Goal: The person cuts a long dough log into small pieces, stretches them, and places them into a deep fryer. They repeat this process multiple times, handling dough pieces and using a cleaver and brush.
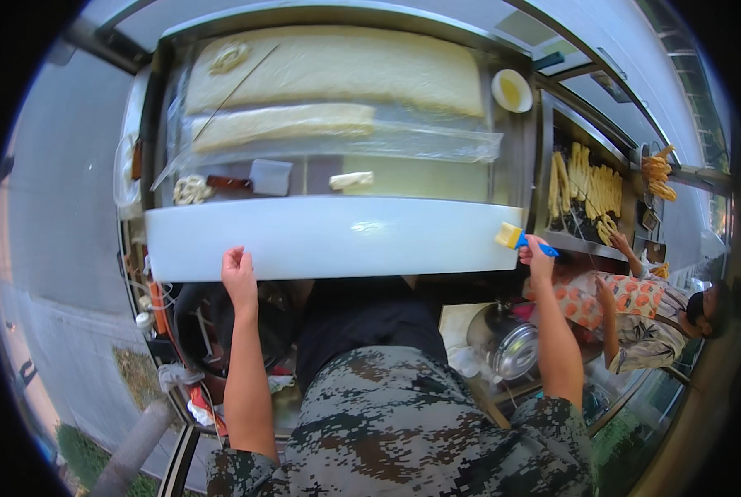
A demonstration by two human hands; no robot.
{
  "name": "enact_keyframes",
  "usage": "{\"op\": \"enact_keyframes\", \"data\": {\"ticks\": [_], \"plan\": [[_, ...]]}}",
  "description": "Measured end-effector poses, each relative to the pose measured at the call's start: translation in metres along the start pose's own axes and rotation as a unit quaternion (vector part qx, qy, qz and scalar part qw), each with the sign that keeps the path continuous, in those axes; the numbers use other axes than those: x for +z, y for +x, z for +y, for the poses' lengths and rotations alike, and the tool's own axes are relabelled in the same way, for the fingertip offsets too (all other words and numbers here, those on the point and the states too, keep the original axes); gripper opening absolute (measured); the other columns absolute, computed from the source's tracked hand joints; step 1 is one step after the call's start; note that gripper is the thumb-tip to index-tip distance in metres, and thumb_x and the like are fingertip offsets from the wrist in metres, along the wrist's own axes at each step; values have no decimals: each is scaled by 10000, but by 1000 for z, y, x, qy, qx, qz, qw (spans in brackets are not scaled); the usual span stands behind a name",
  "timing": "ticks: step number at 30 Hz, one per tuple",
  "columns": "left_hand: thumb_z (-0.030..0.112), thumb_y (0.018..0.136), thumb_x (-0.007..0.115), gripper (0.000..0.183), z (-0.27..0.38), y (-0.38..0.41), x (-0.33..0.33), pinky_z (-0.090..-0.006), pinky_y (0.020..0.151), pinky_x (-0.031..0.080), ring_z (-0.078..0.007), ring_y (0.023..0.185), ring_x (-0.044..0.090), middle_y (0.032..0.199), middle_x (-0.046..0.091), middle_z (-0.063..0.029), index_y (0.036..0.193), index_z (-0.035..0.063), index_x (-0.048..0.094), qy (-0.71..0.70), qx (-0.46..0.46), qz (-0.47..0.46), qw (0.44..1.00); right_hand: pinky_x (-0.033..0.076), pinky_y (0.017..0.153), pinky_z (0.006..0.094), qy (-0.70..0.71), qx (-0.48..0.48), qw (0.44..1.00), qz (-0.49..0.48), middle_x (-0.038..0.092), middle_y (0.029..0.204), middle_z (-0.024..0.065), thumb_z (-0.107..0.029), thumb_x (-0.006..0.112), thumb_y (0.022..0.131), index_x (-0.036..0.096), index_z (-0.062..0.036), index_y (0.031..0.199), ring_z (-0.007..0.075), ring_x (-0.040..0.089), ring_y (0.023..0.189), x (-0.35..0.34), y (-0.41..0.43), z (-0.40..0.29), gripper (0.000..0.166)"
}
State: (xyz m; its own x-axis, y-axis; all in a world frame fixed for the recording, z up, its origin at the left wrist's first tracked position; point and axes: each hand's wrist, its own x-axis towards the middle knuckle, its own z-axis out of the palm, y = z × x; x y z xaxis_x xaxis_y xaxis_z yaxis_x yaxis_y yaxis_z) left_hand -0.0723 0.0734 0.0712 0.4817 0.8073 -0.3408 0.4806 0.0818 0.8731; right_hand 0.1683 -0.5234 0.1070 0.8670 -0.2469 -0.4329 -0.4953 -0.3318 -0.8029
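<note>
My right hand (537,251) grips the blue handle of a pastry brush (512,237), its pale bristles over the right end of a long white board (320,239). Over the board's left part is my left hand (238,264), its fingers curled; nothing shows in it. Beyond the board lie a dough scraper (271,177) with a brown handle, a short piece of dough (351,181) and a small heap of dough scraps (191,189). Farther back, a large dough slab (345,68) and a narrower dough strip (283,124) rest with plastic film (432,141) beside and partly over them.
A white bowl of yellow liquid (511,91) stands at the back right. Beyond the metal edge, fried dough sticks (594,186) lie in a fryer (550,236). A co-worker in a patterned apron (631,295) reaches towards it. A lidded metal pot (516,354) is below my right forearm.
</note>
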Motion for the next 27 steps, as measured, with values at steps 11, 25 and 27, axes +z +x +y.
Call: {"op": "enact_keyframes", "data": {"ticks": [11,25,27], "plan": [[122,830,647,167,-19,6,54,-325,629,473,-161,651,539,722,568,-45,966,32,613,237,44,10,971,573,700,363,487,-23,871,-60,711,937,61,-384,453,1031,582,-160,1222,204,703,840,111,216,-132,322],[126,844,643,279,82,154,78,-345,805,490,-247,848,606,903,621,-114,1084,-2,580,197,173,78,962,482,633,258,109,-154,980,-69,622,856,46,-109,616,924,629,-8,1106,117,574,689,153,136,-78,209],[155,821,661,337,104,216,95,-403,874,493,-331,975,634,1011,654,-173,1114,9,584,236,212,105,943,529,738,286,-85,-234,963,-105,678,945,73,-61,663,856,670,-11,1086,149,641,886,173,87,-61,235]]}}
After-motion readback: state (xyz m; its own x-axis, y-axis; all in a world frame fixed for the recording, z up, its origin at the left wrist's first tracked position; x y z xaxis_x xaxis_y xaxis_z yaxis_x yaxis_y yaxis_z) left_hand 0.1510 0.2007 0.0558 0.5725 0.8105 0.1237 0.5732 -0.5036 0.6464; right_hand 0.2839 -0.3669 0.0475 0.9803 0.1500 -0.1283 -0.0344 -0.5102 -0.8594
